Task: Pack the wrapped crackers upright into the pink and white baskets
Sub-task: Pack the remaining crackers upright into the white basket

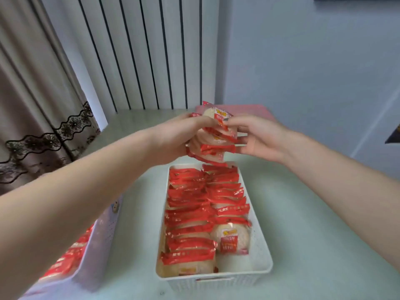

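A white basket [259,245] stands in the middle of the table, nearly full with two rows of red-and-clear wrapped crackers [190,213] standing upright. Above its far end my left hand [173,141] grips a stack of several wrapped crackers [213,146]. My right hand [257,137] pinches the top packet of that stack [218,115] between thumb and fingers. A pink basket [255,110] sits behind the hands, mostly hidden. The near right corner of the white basket holds a gap in front of one cracker facing me.
A second pale basket [101,234] with wrapped crackers stands at the left, partly under my left forearm. The pale green table [313,224] spreads to the right. A curtain and a striped wall panel stand behind the table.
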A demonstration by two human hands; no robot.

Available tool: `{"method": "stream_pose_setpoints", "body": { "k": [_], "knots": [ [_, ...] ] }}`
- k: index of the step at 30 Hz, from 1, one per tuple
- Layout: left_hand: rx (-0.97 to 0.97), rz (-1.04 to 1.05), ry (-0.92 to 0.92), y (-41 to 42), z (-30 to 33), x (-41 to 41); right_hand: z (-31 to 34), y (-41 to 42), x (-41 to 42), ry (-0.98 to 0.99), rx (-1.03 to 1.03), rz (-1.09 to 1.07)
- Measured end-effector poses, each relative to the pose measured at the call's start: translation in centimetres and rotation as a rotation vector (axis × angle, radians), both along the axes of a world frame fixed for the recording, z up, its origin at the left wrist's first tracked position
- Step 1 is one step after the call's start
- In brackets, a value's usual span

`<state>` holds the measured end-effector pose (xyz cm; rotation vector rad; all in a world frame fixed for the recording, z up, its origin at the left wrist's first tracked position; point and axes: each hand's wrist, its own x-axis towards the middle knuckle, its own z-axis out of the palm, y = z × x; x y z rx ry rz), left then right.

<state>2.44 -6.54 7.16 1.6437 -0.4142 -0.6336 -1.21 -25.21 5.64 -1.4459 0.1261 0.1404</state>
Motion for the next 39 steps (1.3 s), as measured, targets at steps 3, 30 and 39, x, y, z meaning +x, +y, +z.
{"method": "stream_pose_setpoints", "body": {
  "k": [3,30,39],
  "knots": [
    [0.09,-0.009,0.015,0.8,-1.8,-3.6,-1.3,-0.1,-4.6,0.009,-0.06,-0.01],
    [0.242,0.104,-0.268,4.0,-3.6,-5.6,-5.6,3.4,-15.4,-0.759,-1.67,0.31],
    [-0.004,0.099,0.058,4.1,-3.7,-8.3,-5.1,2.6,-15.0,-0.347,-1.33,0.107]
  ]
}}
